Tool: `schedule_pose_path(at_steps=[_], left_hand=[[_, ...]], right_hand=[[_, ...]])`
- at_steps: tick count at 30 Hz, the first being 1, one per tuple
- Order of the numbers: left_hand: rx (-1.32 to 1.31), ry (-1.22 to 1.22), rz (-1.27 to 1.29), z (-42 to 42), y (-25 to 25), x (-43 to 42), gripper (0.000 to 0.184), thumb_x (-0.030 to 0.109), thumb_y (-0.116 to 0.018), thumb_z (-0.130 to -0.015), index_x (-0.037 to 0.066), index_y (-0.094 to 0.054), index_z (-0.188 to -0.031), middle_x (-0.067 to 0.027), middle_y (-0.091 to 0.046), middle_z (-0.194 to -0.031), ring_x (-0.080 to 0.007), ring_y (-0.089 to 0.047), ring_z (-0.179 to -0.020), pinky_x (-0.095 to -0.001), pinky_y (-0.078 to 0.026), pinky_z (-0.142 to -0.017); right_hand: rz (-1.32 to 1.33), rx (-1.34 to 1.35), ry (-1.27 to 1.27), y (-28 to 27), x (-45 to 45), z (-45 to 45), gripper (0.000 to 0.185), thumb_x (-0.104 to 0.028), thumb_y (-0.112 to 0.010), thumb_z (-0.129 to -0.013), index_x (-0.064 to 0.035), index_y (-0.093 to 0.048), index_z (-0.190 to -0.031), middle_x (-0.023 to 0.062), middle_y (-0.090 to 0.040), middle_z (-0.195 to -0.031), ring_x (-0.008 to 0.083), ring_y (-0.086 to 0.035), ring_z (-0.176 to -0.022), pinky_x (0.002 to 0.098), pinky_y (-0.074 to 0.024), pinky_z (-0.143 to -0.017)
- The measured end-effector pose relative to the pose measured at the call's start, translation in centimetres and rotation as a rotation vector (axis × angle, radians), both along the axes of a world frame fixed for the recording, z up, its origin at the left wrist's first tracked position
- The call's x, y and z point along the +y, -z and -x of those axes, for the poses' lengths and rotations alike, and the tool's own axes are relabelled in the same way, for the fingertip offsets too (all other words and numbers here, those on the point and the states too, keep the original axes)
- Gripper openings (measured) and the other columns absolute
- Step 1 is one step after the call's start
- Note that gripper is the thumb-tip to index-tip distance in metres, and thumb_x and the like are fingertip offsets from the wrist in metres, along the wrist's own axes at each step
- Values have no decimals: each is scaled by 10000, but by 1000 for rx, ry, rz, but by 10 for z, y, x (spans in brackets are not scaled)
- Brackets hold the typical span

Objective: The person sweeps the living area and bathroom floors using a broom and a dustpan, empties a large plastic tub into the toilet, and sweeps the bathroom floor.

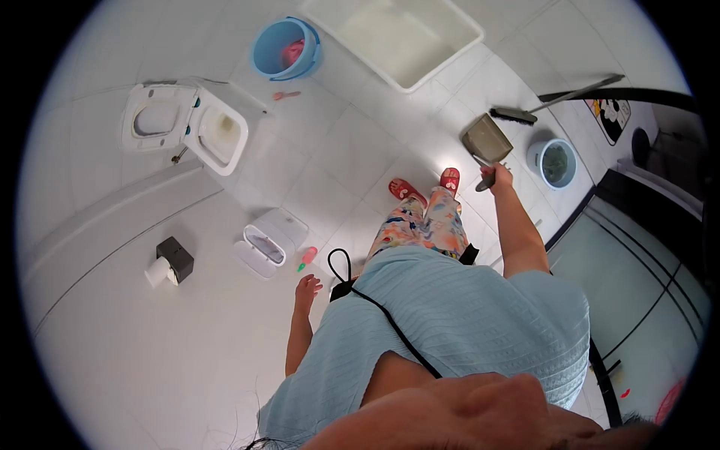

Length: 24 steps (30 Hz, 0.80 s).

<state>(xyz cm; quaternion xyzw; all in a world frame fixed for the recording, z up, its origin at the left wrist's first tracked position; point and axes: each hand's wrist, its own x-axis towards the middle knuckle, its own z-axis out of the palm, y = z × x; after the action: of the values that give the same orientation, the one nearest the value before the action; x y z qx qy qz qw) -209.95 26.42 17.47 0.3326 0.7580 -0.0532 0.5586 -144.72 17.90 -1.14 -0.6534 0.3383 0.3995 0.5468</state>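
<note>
My right hand (501, 178) is closed around the grey handle of a brownish dustpan (486, 139). The pan hangs or rests just beyond that hand; whether it touches the floor I cannot tell. Close by on the right lies the dark head of a broom (514, 115), its long stick slanting towards the doorway. My left hand (308, 287) is at my other side with its fingers apart and nothing in it. Nearest to that hand are a pink bottle with a green tip (307, 259) and a white bin (287, 229) with its lid up.
A toilet (238, 140) with raised lid stands at the left, near a blue bucket (311, 60) holding something pink. A pink brush (286, 95) lies below the bucket. At the top is a white tub (474, 31). A lined pale-blue bin (534, 159) stands right, near a glass door (637, 262).
</note>
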Motion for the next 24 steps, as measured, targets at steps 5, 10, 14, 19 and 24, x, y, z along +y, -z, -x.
schedule_pose_path(at_steps=[5, 10, 14, 19, 24], left_hand=[[-26, 57, 19, 3, 3, 1, 400, 252, -511, -867, 39, -479, -1205, -70, -625, -1020, -151, -634, -842, -279, -443, -686], [-66, -39, -68, 8, 0, 2, 405, 181, -547, -842, -71, -488, -1154, -131, -611, -955, -203, -628, -810, -288, -516, -720], [-76, -86, -94, 19, 5, 7, 397, 172, -539, -835, -68, -492, -1148, -133, -609, -948, -200, -627, -801, -291, -519, -706], [-124, -128, -109, 38, 20, 20, 383, 173, -547, -835, -68, -505, -1129, -133, -606, -946, -201, -623, -797, -291, -521, -691], [-133, -120, -87, 30, 31, 56, 362, 164, -556, -833, -68, -515, -1108, -122, -608, -913, -197, -624, -784, -292, -521, -683]], right_hand=[[79, -73, 75, 20, -31, -14, 181, -136, -595, -804, -7, -495, -724, 118, -515, -620, 258, -565, -542, 418, -555, -593], [215, -18, 18, -13, -34, -9, 227, -213, -662, -790, -43, -516, -755, 89, -518, -633, 203, -502, -468, 400, -557, -582], [471, -147, -198, -28, -38, -6, 301, -300, -701, -739, -40, -562, -798, 86, -573, -728, 250, -593, -711, 454, -500, -642], [1185, -673, -703, -60, -23, -10, 589, -305, -676, -691, 37, -516, -1143, 219, -579, -1097, 387, -561, -997, 454, -434, -885], [864, -1183, -882, -62, 14, -10, 612, -272, -615, -732, 47, -454, -1229, 251, -526, -1172, 379, -499, -1101, 441, -381, -952]])
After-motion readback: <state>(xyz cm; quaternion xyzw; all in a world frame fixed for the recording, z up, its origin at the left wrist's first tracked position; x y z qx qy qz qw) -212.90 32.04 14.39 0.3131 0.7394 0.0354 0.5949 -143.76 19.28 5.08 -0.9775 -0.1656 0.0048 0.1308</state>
